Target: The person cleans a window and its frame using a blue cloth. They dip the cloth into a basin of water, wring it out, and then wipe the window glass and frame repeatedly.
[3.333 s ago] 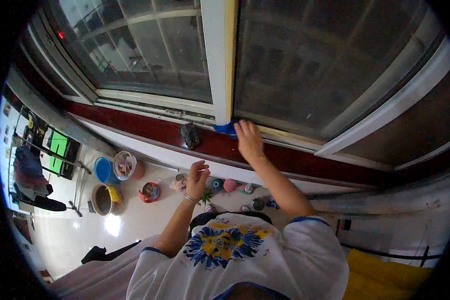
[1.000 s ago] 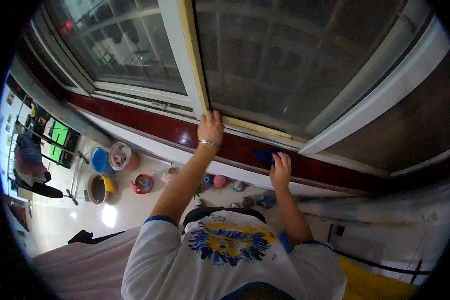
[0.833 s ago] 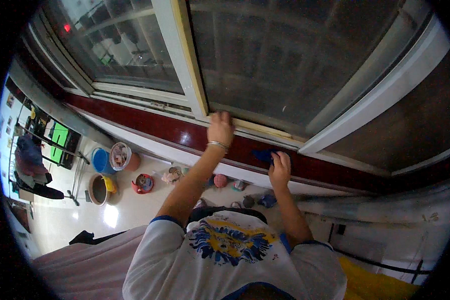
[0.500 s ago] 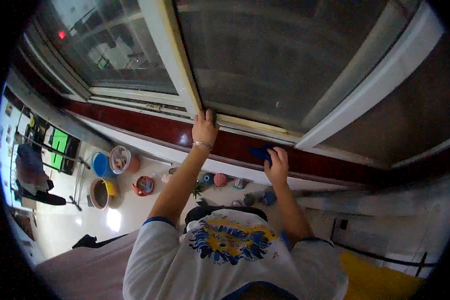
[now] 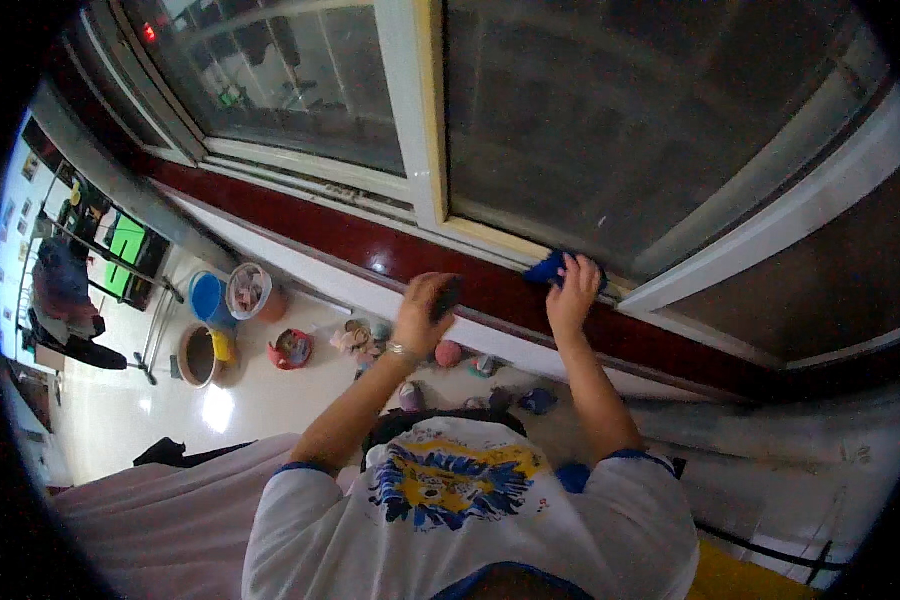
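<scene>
My right hand point(image 5: 573, 295) presses a dark blue cloth point(image 5: 544, 269) against the lower rail of the sliding window frame point(image 5: 494, 238), its fingers bent over the cloth. To its left, my left hand point(image 5: 422, 318), with a bangle at the wrist, hovers over the front edge of the dark red sill point(image 5: 355, 243), apart from the window. Its fingers are curled. A dark patch shows at them, and I cannot make out whether it is a held thing or shadow. Above the rail stands the dark window pane point(image 5: 610, 130).
Below the sill at left stand a blue bucket point(image 5: 208, 296), a pinkish bucket with things in it point(image 5: 270, 308), a brown pot point(image 5: 198, 358) and a red container point(image 5: 291, 349). Shoes point(image 5: 537, 401) and a pink ball point(image 5: 448, 354) lie near my body. A clothes rack point(image 5: 155, 335) stands far left.
My left hand has come off the window frame and back toward me. My right hand has moved the blue cloth from the sill up onto the frame's lower rail. The view has shifted.
</scene>
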The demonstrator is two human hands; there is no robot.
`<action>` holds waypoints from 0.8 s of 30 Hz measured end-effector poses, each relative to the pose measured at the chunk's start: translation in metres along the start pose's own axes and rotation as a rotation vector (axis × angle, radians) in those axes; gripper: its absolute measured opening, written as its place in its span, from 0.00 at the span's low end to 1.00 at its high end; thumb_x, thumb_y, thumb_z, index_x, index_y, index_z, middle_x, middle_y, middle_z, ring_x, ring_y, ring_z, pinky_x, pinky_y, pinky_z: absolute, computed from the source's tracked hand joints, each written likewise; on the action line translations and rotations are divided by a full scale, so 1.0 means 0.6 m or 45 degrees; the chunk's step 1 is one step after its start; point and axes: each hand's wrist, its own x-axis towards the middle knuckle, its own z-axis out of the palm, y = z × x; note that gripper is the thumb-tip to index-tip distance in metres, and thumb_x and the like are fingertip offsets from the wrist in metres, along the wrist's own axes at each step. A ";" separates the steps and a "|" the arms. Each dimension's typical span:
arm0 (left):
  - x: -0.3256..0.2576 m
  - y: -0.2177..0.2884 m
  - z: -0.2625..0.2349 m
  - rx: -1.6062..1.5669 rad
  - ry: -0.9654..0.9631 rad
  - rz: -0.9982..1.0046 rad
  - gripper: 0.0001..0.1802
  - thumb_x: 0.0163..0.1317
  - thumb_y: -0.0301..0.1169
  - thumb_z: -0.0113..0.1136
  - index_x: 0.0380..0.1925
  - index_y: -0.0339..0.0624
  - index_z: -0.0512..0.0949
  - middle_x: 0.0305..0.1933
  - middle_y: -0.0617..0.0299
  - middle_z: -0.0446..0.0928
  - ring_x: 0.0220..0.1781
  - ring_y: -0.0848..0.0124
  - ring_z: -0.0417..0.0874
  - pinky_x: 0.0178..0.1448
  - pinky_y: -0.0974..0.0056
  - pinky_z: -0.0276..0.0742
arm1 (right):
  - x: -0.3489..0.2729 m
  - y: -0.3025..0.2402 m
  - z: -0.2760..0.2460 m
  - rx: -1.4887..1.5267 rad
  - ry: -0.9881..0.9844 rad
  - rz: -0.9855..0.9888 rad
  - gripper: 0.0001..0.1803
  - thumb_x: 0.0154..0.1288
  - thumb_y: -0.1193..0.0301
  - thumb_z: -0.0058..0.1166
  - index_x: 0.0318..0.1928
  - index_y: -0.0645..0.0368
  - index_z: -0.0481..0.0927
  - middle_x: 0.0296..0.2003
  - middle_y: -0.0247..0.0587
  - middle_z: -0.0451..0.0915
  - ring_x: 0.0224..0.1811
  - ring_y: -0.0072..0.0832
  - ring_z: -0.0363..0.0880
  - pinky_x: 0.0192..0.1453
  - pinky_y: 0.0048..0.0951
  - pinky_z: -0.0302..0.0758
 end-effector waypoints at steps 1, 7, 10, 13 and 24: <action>-0.021 -0.023 -0.026 -0.046 0.044 -0.099 0.30 0.43 0.22 0.62 0.52 0.42 0.70 0.51 0.49 0.71 0.53 0.50 0.73 0.57 0.56 0.71 | 0.005 -0.022 0.016 0.030 -0.053 -0.038 0.36 0.37 0.82 0.63 0.54 0.61 0.71 0.53 0.48 0.68 0.57 0.49 0.64 0.64 0.46 0.61; -0.049 -0.091 -0.115 0.041 0.158 -0.082 0.26 0.44 0.23 0.60 0.49 0.40 0.72 0.47 0.49 0.73 0.47 0.51 0.76 0.52 0.56 0.74 | 0.090 -0.180 0.116 0.208 -0.061 -0.339 0.24 0.39 0.83 0.58 0.44 0.60 0.77 0.43 0.44 0.73 0.48 0.45 0.71 0.54 0.42 0.69; -0.051 -0.122 -0.132 0.017 0.177 -0.174 0.26 0.44 0.23 0.60 0.49 0.39 0.72 0.46 0.49 0.74 0.48 0.52 0.76 0.53 0.55 0.73 | 0.108 -0.193 0.053 0.334 -0.267 -0.085 0.19 0.41 0.85 0.55 0.38 0.58 0.79 0.39 0.44 0.75 0.45 0.45 0.73 0.51 0.42 0.70; -0.040 -0.156 -0.136 -0.014 0.193 -0.146 0.26 0.45 0.24 0.60 0.49 0.38 0.72 0.46 0.49 0.75 0.49 0.52 0.76 0.54 0.55 0.72 | 0.087 -0.251 0.062 0.491 -0.198 -0.199 0.19 0.44 0.85 0.54 0.40 0.57 0.79 0.39 0.44 0.75 0.45 0.45 0.73 0.51 0.42 0.70; -0.001 -0.206 -0.193 -0.190 0.080 -0.120 0.25 0.45 0.24 0.60 0.49 0.36 0.73 0.46 0.48 0.75 0.47 0.53 0.77 0.54 0.57 0.72 | -0.052 -0.139 0.037 -0.031 -0.455 -0.022 0.28 0.45 0.82 0.52 0.51 0.53 0.77 0.59 0.46 0.70 0.62 0.48 0.65 0.63 0.47 0.64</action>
